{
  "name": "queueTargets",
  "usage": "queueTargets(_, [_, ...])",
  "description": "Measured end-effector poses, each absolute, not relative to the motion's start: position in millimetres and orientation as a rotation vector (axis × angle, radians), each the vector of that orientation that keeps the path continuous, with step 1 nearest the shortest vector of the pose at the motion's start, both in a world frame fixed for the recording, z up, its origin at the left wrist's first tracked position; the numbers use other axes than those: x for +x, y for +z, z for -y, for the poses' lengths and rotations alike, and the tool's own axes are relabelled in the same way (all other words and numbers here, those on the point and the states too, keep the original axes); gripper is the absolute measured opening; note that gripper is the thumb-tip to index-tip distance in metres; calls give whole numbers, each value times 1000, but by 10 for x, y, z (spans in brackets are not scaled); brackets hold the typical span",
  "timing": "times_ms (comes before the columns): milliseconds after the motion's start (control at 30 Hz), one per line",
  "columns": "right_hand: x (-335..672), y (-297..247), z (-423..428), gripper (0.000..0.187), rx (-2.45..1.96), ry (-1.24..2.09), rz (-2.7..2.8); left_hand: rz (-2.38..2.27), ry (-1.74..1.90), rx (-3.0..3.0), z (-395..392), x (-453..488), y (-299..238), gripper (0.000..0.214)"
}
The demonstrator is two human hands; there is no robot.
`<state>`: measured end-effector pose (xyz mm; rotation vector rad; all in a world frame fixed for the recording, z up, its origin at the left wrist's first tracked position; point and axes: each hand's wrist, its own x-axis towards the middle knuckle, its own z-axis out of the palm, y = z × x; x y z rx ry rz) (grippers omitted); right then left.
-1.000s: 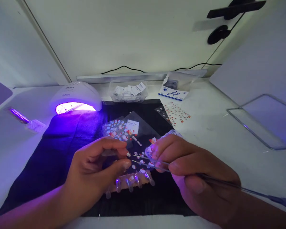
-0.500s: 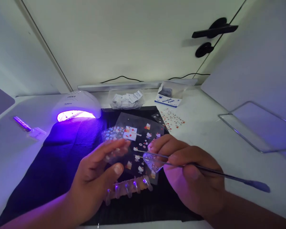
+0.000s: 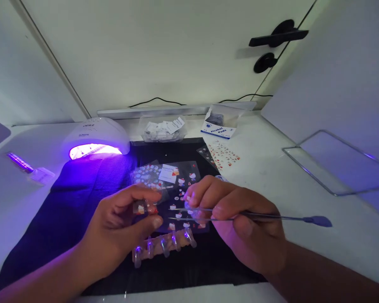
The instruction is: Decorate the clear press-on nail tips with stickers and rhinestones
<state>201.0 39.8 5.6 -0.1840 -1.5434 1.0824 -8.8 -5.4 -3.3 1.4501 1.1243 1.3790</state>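
My right hand [image 3: 246,219] grips a pair of tweezers [image 3: 192,213], their two tips parted and pointing left over the sticker sheets. Beneath its fingers shows a bit of clear sticker film [image 3: 192,211]. My left hand [image 3: 120,227] is curled, thumb and forefinger apart, around a small piece of clear sticker sheet [image 3: 145,208] with printed motifs; its exact hold is partly hidden. Below and between the hands lies a strip of nail tips [image 3: 164,245], glossy under violet light. Larger clear sticker sheets [image 3: 189,168] with cartoon cats lie behind, a white packet [image 3: 168,173] on them.
A lit nail lamp [image 3: 96,132] stands back left on the dark cloth [image 3: 91,185]. Behind are a clear tub of packets [image 3: 162,130] and an alcohol pads box [image 3: 217,126]. More stickers [image 3: 222,155] and a wire stand [image 3: 316,193] are right; a small lit stick [image 3: 20,163] lies left.
The tweezers have tilted more level, with tips moving slightly left and down. My left hand's film piece has lowered and turned. The whole view has shifted a little.
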Motion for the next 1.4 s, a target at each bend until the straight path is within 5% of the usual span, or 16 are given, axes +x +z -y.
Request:
queueTargets(367, [1961, 21, -366, 21, -196, 964, 1542, -1057, 1480, 1387, 68, -50, -130, 28])
queueTargets(567, [2058, 79, -442, 20, -174, 1099, 1571, -950, 1679, 1633, -91, -280, -163, 47])
queueTargets(767, [2053, 63, -478, 20, -120, 1230, 1568, -921, 1170, 1744, -114, -350, -142, 69])
queueTargets(1100, [2022, 44, -467, 19, -148, 1286, 1535, -882, 1125, 1147, -50, -155, -83, 38])
queueTargets(1400, [1998, 40, -353, 22, -197, 1057, 1594, -1059, 1334, 1378, -25, -143, -4, 34])
